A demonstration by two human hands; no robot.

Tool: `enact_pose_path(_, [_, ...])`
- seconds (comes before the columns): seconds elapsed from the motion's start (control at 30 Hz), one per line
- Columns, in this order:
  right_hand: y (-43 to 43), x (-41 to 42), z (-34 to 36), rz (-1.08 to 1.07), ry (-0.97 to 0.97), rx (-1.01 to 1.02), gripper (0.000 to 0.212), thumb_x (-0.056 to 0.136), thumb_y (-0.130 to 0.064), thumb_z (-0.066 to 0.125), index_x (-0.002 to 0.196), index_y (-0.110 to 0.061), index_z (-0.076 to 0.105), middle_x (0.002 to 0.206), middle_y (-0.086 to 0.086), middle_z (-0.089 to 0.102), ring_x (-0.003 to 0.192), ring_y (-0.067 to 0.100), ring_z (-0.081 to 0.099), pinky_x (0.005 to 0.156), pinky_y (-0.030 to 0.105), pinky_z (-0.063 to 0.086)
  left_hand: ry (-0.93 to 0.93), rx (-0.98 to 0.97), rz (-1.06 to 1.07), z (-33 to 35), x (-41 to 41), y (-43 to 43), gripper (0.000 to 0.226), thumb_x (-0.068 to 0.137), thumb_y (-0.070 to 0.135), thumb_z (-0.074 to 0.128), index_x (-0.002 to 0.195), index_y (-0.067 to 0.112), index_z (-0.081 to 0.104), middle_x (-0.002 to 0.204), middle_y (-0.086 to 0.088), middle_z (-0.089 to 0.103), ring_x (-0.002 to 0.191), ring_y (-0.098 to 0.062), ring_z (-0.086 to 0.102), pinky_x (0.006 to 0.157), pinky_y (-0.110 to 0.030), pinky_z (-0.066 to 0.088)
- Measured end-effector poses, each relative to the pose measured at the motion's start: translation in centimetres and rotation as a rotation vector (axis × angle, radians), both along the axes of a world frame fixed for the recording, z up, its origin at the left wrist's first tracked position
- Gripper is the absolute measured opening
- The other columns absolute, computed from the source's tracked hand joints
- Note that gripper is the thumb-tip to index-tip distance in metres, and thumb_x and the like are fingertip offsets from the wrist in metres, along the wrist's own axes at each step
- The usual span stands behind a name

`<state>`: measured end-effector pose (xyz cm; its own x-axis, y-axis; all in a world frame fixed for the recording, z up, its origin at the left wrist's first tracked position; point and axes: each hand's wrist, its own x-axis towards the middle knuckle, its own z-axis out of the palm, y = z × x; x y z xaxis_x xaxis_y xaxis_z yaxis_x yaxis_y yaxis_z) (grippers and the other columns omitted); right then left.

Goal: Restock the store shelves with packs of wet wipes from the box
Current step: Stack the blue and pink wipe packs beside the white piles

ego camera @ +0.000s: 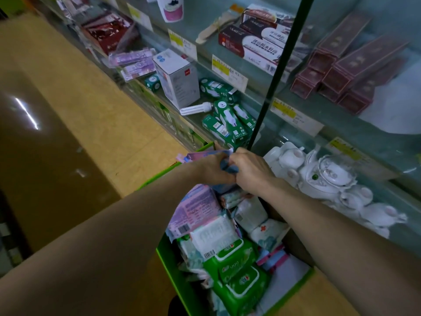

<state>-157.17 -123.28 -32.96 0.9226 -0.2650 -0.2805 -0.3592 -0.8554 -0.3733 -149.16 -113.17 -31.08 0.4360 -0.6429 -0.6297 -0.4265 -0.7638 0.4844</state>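
Over the green box (175,281), the left hand (215,171) and right hand (250,173) both clamp one wipes pack (202,155) (pink-blue wrapper) — fingers curled, hands touching.

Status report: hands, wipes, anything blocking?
One wipes pack gripped by left hand and right hand. Held over open box. Dark pole just ahead.

Bare L hand (214,171), R hand (250,172), bare forearms (136,224)

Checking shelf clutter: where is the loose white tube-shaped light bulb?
Head view, left of centre: the white light bulb lies on its side between the white-grey carton and the green bulb boxes.
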Motion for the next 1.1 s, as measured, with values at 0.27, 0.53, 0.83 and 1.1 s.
enact_pose_path(0.27, [-0.5,-0.2,0.2,-0.131,-0.188,0.3,0.026,0.085,-0.006,0.065,0.111,-0.01,0.064,0.092,-0.005,0.052,0.086,0.016,0.055,0.078,0.028,0.048,-0.189,-0.034,-0.018,-1.0,0.2,0.7,0.048,0.093,0.021,0.057,0.139,0.02,0.044,0.125,-0.01,0.059,0.109,-0.029,0.057,0.09,-0.039,0.047])
enact_pose_path(0.53, [-1.7,-1.5,1.3,-0.327,0.141,0.5,0.074,0.088,-0.037,0.064,0.149,-0.018,0.026,0.146,0.005,0.041,0.128,0.022,0.045,0.092,0.028,0.039,0.181,-0.142,0.438,2.3,2.2,3.8,0.025,0.089,0.017,0.068,0.111,0.009,0.058,0.106,-0.011,0.063,0.091,-0.029,0.064,0.075,-0.044,0.058])
enact_pose_path(0.83, [-1.1,-1.2,3.5,-0.559,0.071,0.963,0.066,0.085,-0.029,0.071,0.141,-0.027,0.036,0.122,-0.003,0.052,0.101,0.018,0.061,0.081,0.039,0.056,0.748,-0.192,0.915,4.8,1.9,7.1,0.015,0.096,0.02,0.055,0.103,0.008,0.056,0.088,-0.012,0.069,0.074,-0.026,0.067,0.049,-0.032,0.058])
enact_pose_path(1.1, [-0.5,-0.6,8.2,-0.59,0.197,0.947,0.018,0.093,-0.032,0.056,0.095,-0.015,0.059,0.063,0.003,0.05,0.051,0.012,0.041,0.049,0.021,0.037,0.743,-0.249,0.996,9.1,0.6,8.6,0.02,0.096,0.027,0.05,0.092,0.009,0.057,0.074,-0.011,0.07,0.059,-0.023,0.069,0.047,-0.029,0.055])
